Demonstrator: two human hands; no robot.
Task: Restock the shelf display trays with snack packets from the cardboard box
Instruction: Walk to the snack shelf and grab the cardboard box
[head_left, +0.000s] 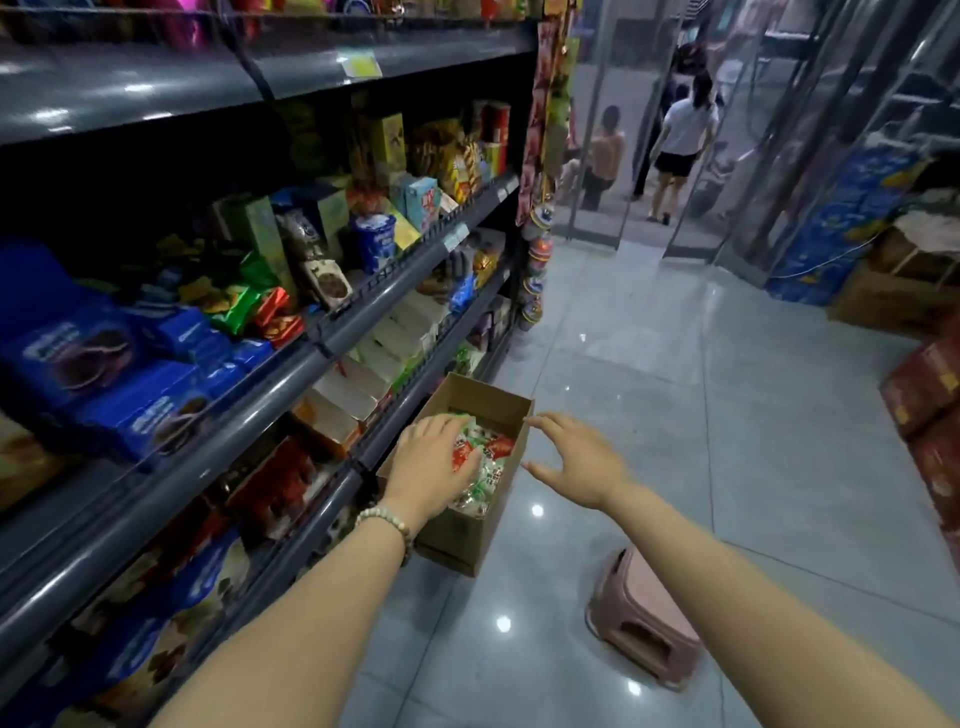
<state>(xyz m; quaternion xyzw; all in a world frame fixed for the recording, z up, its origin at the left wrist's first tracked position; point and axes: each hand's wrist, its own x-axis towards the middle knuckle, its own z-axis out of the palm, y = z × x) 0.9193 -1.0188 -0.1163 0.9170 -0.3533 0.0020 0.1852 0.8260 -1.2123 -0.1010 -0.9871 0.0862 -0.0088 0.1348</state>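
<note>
My left hand (428, 460) lies on the snack packets (488, 467) in the cardboard box (511, 410) beside the shelf (291, 374), grip unclear; my right hand (576, 462) hovers spread beside its rim. I'd steady the box, then gather a small, even handful.

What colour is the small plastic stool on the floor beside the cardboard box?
Pale pink; the low plastic stool shows best in the head view.
</note>
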